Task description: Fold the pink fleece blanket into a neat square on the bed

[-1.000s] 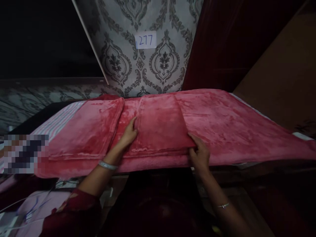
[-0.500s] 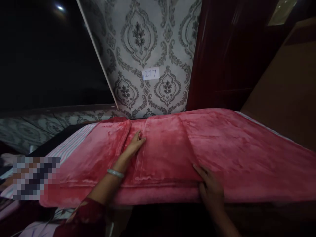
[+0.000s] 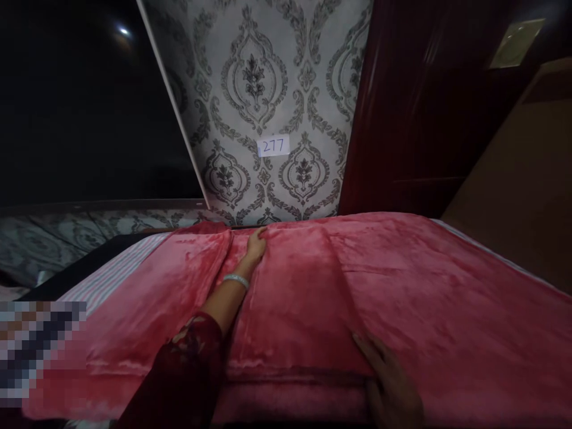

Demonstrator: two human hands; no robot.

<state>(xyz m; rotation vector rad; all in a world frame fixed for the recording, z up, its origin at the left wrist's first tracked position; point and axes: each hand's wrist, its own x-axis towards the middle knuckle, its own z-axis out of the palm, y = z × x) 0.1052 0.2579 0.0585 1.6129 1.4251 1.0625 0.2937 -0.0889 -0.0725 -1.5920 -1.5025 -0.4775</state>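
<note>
A red plush blanket (image 3: pixel 447 310) lies spread in front of me, with a folded panel (image 3: pixel 304 298) doubled over on its middle. My left hand (image 3: pixel 256 245) reaches to the far left corner of that panel, its fingers curled on the fabric edge. A pale bracelet (image 3: pixel 236 279) circles the left wrist. My right hand (image 3: pixel 395 381) rests at the near right corner of the panel, fingers stretched along the edge and thumb apart. Left of the panel lies another folded section (image 3: pixel 179 280) of the blanket.
Striped cloth (image 3: pixel 114 274) shows past the blanket's left side. Behind stand a large dark screen (image 3: pixel 89 107), a patterned wall (image 3: pixel 241 119) with a paper marked 277 (image 3: pixel 274 146), and a dark red panel (image 3: pixel 397 119). A brown board (image 3: pixel 522 179) leans at the right.
My left hand has slid away from me along the panel's left edge to its far corner. My right hand stays at the near right corner. The view has tilted up slightly.
</note>
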